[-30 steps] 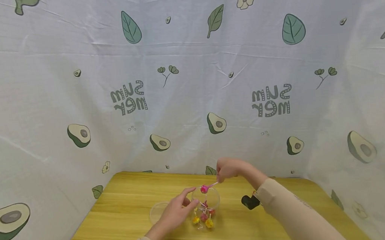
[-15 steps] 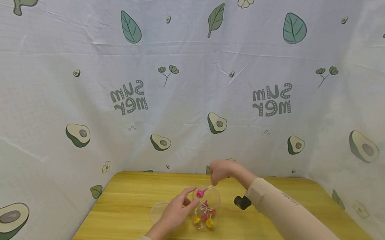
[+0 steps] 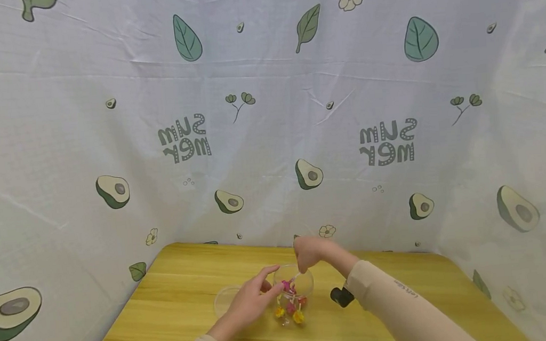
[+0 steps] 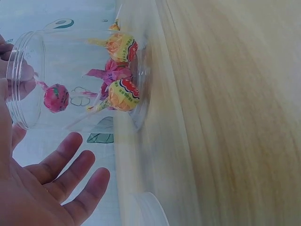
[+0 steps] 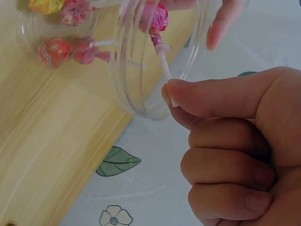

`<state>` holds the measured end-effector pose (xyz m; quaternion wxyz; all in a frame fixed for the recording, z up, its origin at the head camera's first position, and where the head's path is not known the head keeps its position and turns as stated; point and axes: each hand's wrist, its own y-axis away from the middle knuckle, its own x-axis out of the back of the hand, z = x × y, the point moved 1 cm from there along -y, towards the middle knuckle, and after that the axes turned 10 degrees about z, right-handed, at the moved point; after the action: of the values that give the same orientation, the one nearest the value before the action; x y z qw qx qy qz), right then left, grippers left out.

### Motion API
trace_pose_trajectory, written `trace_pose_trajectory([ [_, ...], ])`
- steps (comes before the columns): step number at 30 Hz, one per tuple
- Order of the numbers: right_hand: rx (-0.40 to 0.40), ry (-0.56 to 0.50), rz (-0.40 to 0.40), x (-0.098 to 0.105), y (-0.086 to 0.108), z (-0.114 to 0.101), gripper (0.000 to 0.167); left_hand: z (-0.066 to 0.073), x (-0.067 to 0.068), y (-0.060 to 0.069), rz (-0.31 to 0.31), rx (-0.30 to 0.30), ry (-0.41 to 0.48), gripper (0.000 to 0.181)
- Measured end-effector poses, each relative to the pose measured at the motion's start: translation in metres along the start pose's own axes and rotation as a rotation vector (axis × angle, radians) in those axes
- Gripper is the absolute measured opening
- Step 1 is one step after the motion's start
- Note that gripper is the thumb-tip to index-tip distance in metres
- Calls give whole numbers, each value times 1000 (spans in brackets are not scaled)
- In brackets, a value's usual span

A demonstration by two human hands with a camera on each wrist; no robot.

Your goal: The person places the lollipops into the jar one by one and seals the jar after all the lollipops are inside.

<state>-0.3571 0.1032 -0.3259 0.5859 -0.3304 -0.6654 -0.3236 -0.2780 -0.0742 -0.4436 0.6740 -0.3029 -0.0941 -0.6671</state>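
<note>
A clear plastic jar stands upright on the table, with several wrapped lollipops in it, among them a yellow lollipop. My left hand holds the jar's rim from the left between thumb and forefinger; its other fingers are spread beside the wall without touching it. Over the mouth, my right hand pinches the white stick of a pink lollipop between thumb and forefinger, the other fingers curled in. That lollipop's head hangs down inside the jar, above the others.
A clear round lid lies on the wooden table left of the jar, partly behind my left hand. A printed white curtain hangs behind the table and along its sides.
My right hand has moved left and down, bringing the pink lollipop from above the rim into the jar. My left hand has stayed at the rim.
</note>
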Motion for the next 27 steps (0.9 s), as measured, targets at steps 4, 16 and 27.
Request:
trace_pose_trajectory([
  [4, -34, 48, -16, -4, 1, -6, 53, 0, 1, 1, 2, -7, -2, 56],
  [16, -101, 102, -11, -17, -4, -20, 35, -1, 3, 1, 13, -34, -20, 53],
  [27, -88, -14, 51, -22, 3, -20, 22, -2, 0, 2, 17, -52, -25, 58],
])
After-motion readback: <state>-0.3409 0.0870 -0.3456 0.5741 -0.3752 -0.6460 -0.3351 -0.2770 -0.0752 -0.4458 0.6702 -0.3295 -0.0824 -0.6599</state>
